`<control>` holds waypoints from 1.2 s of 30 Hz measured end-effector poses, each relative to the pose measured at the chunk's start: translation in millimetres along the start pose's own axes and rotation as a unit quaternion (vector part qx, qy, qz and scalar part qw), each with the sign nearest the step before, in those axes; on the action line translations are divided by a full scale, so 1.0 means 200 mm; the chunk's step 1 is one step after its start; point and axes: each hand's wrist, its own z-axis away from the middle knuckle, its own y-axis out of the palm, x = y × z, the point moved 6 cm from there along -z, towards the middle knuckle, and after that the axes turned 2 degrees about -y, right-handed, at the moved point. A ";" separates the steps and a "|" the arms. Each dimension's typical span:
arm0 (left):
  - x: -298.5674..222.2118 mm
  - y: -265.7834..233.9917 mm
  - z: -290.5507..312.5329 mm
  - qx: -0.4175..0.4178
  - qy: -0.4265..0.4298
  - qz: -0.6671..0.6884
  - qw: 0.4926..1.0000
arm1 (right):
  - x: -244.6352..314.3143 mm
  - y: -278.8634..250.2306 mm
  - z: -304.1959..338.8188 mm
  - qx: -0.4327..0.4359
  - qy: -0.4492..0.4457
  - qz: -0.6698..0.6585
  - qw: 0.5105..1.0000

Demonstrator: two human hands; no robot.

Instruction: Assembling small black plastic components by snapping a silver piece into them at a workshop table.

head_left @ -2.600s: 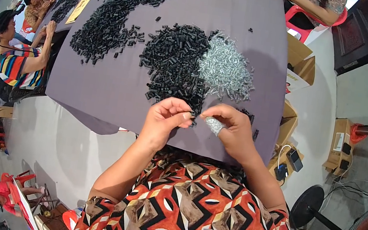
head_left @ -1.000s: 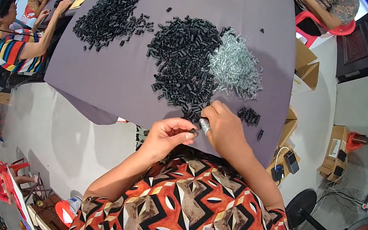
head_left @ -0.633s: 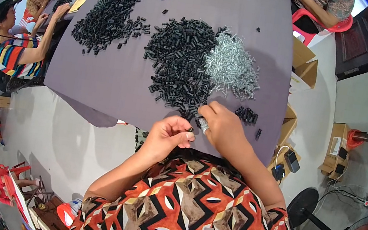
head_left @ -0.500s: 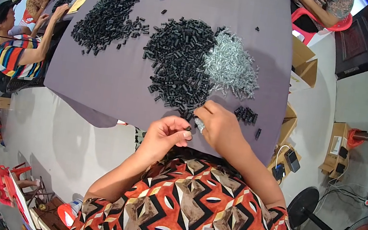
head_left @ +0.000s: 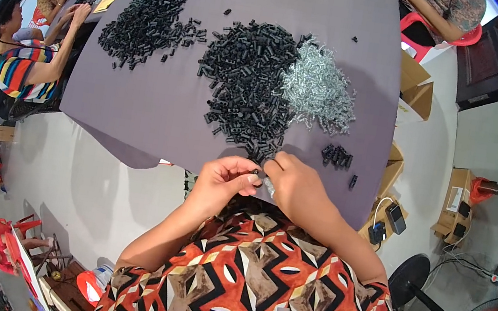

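Observation:
At the table's near edge, my left hand [head_left: 227,178] pinches a small black cylindrical piece [head_left: 255,172] between thumb and fingertips. Close beside it, my right hand [head_left: 294,180] is closed, with small clear plastic pieces [head_left: 268,187] showing under its fingers. Just beyond both hands lies a large heap of black cylindrical pieces [head_left: 247,84]. Touching that heap on its right is a pile of clear, spiral-looking pieces [head_left: 320,89]. A small group of black pieces [head_left: 336,156] rests right of my right hand, with a single black piece [head_left: 353,182] nearer the edge.
A grey-purple cloth [head_left: 159,113] covers the table. More black pieces [head_left: 145,30] spread across its far left. Co-workers sit at the left, one in a striped shirt [head_left: 26,71], and another person [head_left: 437,13] at the far right. Cardboard boxes [head_left: 414,93] and a fan [head_left: 411,276] stand right.
My right hand has drawn slightly nearer to me and stays beside my left. The left hand keeps its pinch. The whole view has shifted a little.

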 end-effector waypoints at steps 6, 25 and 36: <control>0.01 0.03 0.01 0.008 0.002 -0.009 1.000 | -0.12 -0.06 0.04 -0.041 0.061 -0.204 0.976; 0.01 0.12 0.00 0.068 -0.019 0.019 0.997 | -0.14 -0.07 0.10 -0.045 0.017 -0.356 0.933; 0.00 0.16 -0.03 -0.003 0.000 0.106 0.994 | -0.11 -0.11 0.13 -0.130 0.077 -0.313 0.938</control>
